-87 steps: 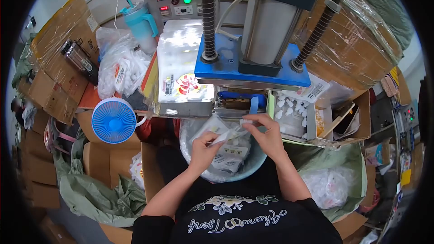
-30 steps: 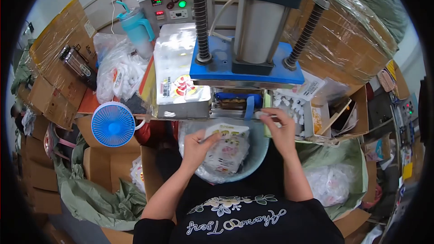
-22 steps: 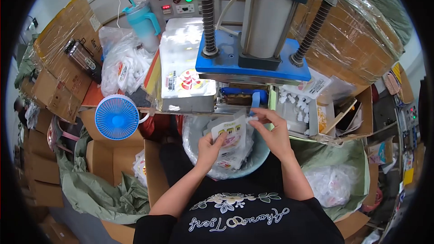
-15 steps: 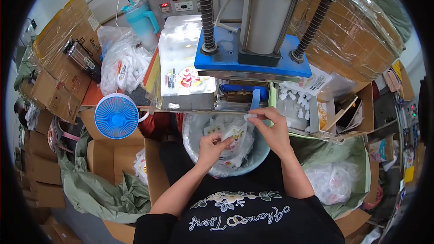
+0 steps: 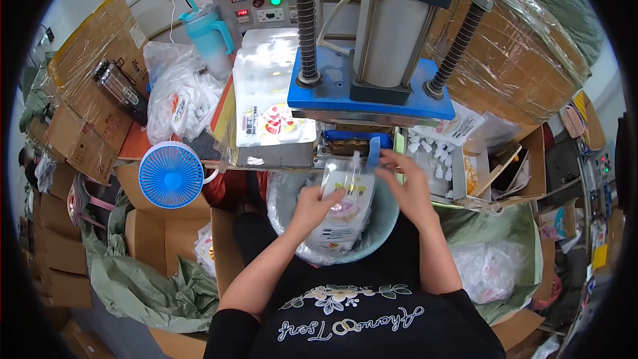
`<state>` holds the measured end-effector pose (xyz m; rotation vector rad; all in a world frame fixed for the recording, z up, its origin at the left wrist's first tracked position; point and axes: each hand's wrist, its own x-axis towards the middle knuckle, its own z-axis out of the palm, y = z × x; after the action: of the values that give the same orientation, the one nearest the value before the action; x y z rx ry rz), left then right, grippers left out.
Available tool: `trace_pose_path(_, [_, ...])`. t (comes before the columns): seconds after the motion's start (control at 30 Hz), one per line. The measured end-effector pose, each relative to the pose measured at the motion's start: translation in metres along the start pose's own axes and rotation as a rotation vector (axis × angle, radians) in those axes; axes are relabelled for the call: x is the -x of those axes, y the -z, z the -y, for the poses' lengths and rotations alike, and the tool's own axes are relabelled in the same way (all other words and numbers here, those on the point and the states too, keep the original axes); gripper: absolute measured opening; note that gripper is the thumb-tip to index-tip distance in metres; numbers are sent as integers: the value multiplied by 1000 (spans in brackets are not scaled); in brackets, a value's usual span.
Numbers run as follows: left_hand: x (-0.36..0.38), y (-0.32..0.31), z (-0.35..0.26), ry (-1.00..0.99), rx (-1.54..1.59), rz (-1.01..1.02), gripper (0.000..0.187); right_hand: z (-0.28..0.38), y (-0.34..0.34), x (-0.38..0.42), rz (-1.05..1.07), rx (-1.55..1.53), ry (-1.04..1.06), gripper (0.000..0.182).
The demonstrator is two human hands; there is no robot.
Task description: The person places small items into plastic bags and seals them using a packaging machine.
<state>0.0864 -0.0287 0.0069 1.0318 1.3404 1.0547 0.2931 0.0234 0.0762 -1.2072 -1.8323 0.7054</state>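
Observation:
My left hand (image 5: 311, 209) is closed on a clear plastic pouch (image 5: 347, 203) with printed labels, thumb across its front. The pouch stands upright over a lined tub (image 5: 389, 223), and a whitish spout (image 5: 356, 161) shows at its top edge. My right hand (image 5: 411, 189) is just right of the pouch top, thumb and fingers apart, with nothing visible between them. Its fingertips are close to a blue strip (image 5: 374, 151) at the front of the press (image 5: 372, 96). Several white spouts (image 5: 435, 153) lie in a tray to the right.
Flat printed pouches (image 5: 276, 93) are stacked left of the press. A blue fan (image 5: 171, 174) stands in front of a bag of white parts (image 5: 189, 103). Open cartons flank my legs: one (image 5: 166, 233) at left, and a green-lined one (image 5: 531, 252) at right holding bagged items.
My left hand has raised the pouch toward the press and turned its front up. My right hand has shifted slightly right, and the small white piece in its fingertips no longer shows there.

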Motion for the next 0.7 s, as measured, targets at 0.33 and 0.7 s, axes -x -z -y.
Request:
trace_pose_path(0.33, [-44, -17, -21, 131, 483, 57, 28, -54, 56, 13, 172, 538, -174, 15])
trace_pose_path(0.7, [-42, 87, -9, -518, -1174, -434, 78, -84, 43, 1, -67, 187, -42, 25])
